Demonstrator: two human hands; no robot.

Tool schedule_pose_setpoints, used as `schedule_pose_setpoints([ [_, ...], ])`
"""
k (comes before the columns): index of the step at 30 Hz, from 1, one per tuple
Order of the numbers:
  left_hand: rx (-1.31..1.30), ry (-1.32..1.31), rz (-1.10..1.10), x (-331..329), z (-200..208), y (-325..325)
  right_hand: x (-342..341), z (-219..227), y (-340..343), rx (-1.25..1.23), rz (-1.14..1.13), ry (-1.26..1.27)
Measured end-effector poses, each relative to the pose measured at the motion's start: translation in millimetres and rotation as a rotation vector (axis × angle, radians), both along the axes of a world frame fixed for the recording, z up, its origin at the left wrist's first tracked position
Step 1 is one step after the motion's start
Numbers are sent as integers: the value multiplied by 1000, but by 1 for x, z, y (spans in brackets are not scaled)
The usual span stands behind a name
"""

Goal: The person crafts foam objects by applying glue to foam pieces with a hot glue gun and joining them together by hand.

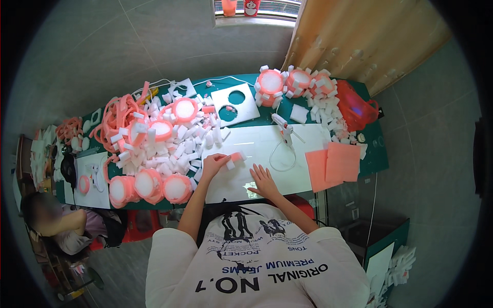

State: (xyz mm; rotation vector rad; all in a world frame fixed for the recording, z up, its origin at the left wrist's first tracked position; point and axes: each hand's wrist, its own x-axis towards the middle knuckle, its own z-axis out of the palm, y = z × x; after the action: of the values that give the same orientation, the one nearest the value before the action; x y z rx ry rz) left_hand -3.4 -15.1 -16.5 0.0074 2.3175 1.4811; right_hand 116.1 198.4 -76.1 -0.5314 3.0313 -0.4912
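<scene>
My left hand (216,164) is closed in a pinch at the edge of a small pink and white foam piece (236,156), just over the glossy white work board (231,190). Its fingertips partly hide where they grip. My right hand (263,181) lies flat on the board with its fingers spread, holding nothing. Beyond both hands a white glue gun (281,123) rests on the board, and its cable (282,170) loops toward me. Pink foam sheets (343,161) overlap at the board's right end.
White foam blocks (172,154) heap up at left, with pink-rimmed foam rounds (149,186) and pink foam strips (120,110). A white panel with round holes (245,107) lies behind the board. A red plastic bag (354,108) sits far right. Another person (67,220) sits at left.
</scene>
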Motion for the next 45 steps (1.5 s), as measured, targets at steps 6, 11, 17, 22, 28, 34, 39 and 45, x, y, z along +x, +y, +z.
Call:
schedule_pose_setpoints([
  [6, 31, 4, 12, 1, 2, 1, 8, -1, -3, -5, -52, 69],
  [11, 21, -13, 19, 2, 7, 3, 7, 1, -3, -53, -74, 62],
  [17, 12, -6, 27, -1, -2, 0, 7, -1, -4, -51, -91, 92],
  [22, -6, -21, 20, -4, -5, 1, 7, 1, -4, -37, -114, 108],
  [28, 15, -11, 16, -6, -8, 1, 7, -2, -3, -47, -128, 99],
  [34, 33, -24, 39, -6, -9, 2, 6, -3, -2, -68, -131, 100],
  [39, 43, -34, 54, -3, -2, 4, 6, -1, -2, -76, -133, 111],
  [45, 15, -8, 31, 0, -3, 2, 7, -4, -4, -49, -128, 110],
])
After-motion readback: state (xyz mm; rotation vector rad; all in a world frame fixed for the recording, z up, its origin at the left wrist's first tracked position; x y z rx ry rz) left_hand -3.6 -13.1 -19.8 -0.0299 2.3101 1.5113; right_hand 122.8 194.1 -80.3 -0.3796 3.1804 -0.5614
